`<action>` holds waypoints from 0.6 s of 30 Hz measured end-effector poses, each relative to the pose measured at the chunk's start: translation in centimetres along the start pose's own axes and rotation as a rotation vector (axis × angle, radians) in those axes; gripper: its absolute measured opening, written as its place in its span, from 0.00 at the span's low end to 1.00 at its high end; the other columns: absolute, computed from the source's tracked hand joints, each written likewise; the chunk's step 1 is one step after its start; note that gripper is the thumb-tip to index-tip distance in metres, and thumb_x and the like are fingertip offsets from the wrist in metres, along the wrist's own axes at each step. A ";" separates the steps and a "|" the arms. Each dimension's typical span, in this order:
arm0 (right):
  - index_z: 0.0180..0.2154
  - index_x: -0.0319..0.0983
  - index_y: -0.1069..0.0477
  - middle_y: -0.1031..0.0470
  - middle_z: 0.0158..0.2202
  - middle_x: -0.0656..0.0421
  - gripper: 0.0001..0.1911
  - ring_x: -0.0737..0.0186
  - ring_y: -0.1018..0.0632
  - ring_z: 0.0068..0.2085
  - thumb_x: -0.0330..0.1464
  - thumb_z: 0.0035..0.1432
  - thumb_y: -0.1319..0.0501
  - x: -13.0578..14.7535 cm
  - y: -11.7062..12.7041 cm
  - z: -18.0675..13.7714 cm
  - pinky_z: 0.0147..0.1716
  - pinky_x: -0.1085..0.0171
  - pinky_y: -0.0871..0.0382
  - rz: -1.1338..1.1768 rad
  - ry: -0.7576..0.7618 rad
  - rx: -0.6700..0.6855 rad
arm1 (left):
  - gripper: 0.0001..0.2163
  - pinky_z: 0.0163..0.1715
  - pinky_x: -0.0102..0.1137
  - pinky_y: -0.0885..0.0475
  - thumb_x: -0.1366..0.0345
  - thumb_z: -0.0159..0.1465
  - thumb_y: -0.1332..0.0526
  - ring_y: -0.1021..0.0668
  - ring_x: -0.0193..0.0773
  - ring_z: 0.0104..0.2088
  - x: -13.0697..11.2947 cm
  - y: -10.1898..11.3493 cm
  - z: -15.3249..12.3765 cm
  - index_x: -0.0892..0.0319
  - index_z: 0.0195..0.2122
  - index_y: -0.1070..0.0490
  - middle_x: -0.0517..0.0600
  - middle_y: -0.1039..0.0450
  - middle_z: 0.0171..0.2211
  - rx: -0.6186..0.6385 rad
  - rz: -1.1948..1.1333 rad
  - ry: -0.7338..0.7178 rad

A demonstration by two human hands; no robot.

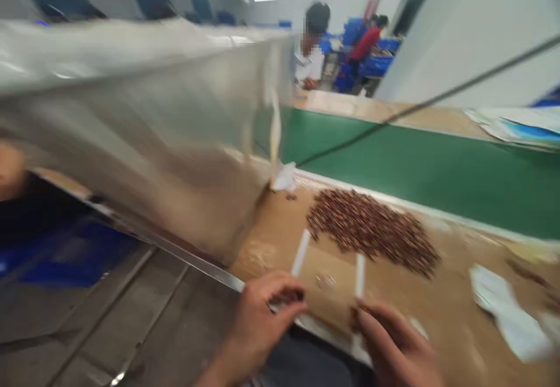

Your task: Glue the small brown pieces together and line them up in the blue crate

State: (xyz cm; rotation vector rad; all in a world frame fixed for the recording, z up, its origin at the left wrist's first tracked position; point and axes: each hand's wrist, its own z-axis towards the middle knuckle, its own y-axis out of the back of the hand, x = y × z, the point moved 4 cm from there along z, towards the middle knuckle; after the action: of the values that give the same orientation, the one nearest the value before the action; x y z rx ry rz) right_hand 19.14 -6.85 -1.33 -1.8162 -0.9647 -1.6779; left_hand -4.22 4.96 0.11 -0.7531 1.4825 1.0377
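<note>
Two hands low in frame, heavy motion blur. Left hand (262, 323): fingers curled, thumb and fingertips closed on the near left corner of a flat see-through pouch with two white side strips (330, 276). Something dark sits in that pinch, too smeared to identify. Right hand (396, 346): fingertips at the near end of the pouch's right strip, but I can't tell if they actually grip it. Pouch spans the gap between both hands and lies over the tan worktop (441, 311), at its near edge.

Just beyond the hands, past the pouch's far end: heap of small reddish-brown metal pieces (371, 232). Behind that heap, a green conveyor belt (415, 171) with a thin black cable (415, 107) running across above it. Right of the right hand: white paper slips (503, 305). Up and left of the left hand: big translucent plastic sheet (131, 130), with a blue crate (70, 258) below it. Far beyond, other people (310, 48) at benches.
</note>
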 end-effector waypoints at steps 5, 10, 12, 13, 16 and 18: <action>0.41 0.47 0.09 0.09 0.48 0.54 0.22 0.53 0.13 0.47 0.50 0.53 0.10 0.0 -2.3 -1.6 0.51 0.57 0.15 0.495 -0.263 0.068 | 0.16 0.53 0.23 0.15 0.72 0.76 0.26 0.07 0.33 0.44 -3.5 -1.7 1.6 0.49 0.62 0.14 0.45 0.08 0.50 -0.004 0.251 -0.370; 0.41 0.47 0.09 0.10 0.54 0.54 0.19 0.51 0.14 0.54 0.48 0.54 0.10 0.2 -3.5 -1.8 0.58 0.56 0.17 0.537 -0.308 0.096 | 0.19 0.55 0.24 0.13 0.74 0.82 0.33 0.06 0.34 0.44 -4.1 -3.3 0.7 0.56 0.72 0.24 0.48 0.08 0.50 -0.020 0.499 -0.589; 0.42 0.47 0.09 0.10 0.53 0.55 0.18 0.50 0.14 0.55 0.47 0.56 0.11 0.1 -3.7 -2.0 0.61 0.54 0.18 0.557 -0.309 0.122 | 0.20 0.59 0.26 0.14 0.75 0.82 0.34 0.06 0.36 0.49 -4.3 -3.9 0.3 0.60 0.73 0.26 0.52 0.08 0.53 -0.011 0.564 -0.655; 0.43 0.47 0.09 0.10 0.52 0.55 0.18 0.51 0.14 0.54 0.47 0.57 0.11 0.0 -3.8 -2.1 0.61 0.53 0.18 0.564 -0.309 0.136 | 0.21 0.61 0.27 0.15 0.76 0.82 0.35 0.06 0.37 0.52 -4.3 -4.2 0.2 0.61 0.74 0.27 0.54 0.08 0.55 0.003 0.588 -0.674; 0.45 0.47 0.08 0.09 0.49 0.55 0.18 0.53 0.14 0.50 0.48 0.60 0.13 -0.4 -4.3 -2.2 0.59 0.55 0.17 0.546 -0.324 0.158 | 0.23 0.65 0.29 0.16 0.77 0.82 0.35 0.08 0.39 0.57 -4.4 -4.8 -0.5 0.63 0.77 0.29 0.57 0.09 0.59 0.045 0.623 -0.698; 0.45 0.45 0.08 0.09 0.47 0.55 0.19 0.54 0.13 0.49 0.49 0.60 0.13 -0.6 -4.4 -2.2 0.56 0.56 0.16 0.518 -0.324 0.153 | 0.24 0.65 0.30 0.15 0.77 0.82 0.34 0.08 0.40 0.57 -4.5 -4.8 -0.8 0.60 0.77 0.27 0.56 0.09 0.59 0.041 0.577 -0.692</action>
State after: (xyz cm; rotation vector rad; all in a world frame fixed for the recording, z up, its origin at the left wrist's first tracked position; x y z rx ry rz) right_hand 14.41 -5.81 -2.13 -2.0449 -0.6410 -0.9948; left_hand 0.49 1.91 3.62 0.1069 1.1076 1.4996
